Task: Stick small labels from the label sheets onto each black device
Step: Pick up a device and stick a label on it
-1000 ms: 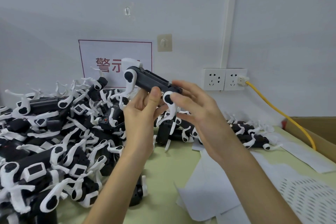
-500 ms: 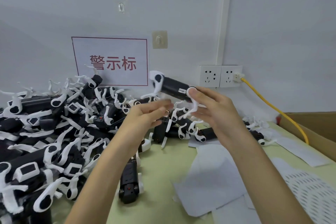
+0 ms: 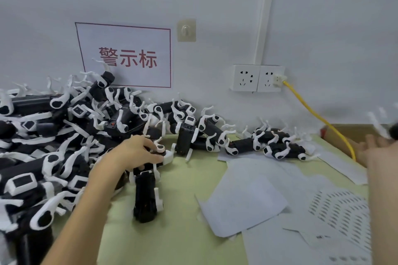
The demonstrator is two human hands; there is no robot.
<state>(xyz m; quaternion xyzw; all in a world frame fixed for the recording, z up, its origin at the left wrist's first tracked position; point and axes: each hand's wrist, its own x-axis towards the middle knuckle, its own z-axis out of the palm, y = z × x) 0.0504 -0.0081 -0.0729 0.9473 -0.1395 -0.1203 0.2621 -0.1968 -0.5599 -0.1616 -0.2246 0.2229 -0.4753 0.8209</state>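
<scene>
A heap [image 3: 49, 146] of black devices with white clips fills the left of the green table [image 3: 183, 236], banked against the wall below a wall sign [image 3: 127, 56]. At the heap's near edge the left hand [image 3: 133, 153] lies over one black device [image 3: 166, 155], fingers curled across its top and thumb against its white end piece, so it reads as grasping that unit. Most of the body is hidden under the fingers. Just in front, a loose device [image 3: 146, 198] lies end-on to the camera, a stubby black body with white brackets at its sides and no label that I can make out. The step in hand looks like fetching the next unit. The next move calls for lifting it free of the tangled clips without dragging its neighbours, then turning a flat black face up. Further right a row of devices [image 3: 277, 146] trails along the wall. The label sheets [image 3: 243, 196] lie spread on the table, one of them showing rows of small slots, and a label must be peeled from there. Above are the sockets [image 3: 256, 77], with a yellow cable [image 3: 312, 114] running down to a cardboard box [image 3: 349, 129]. At the far edge the right hand [image 3: 377, 146] is badly blurred, with a dark and white smear near its fingertips. I cannot tell whether it grips anything or has let go.
</scene>
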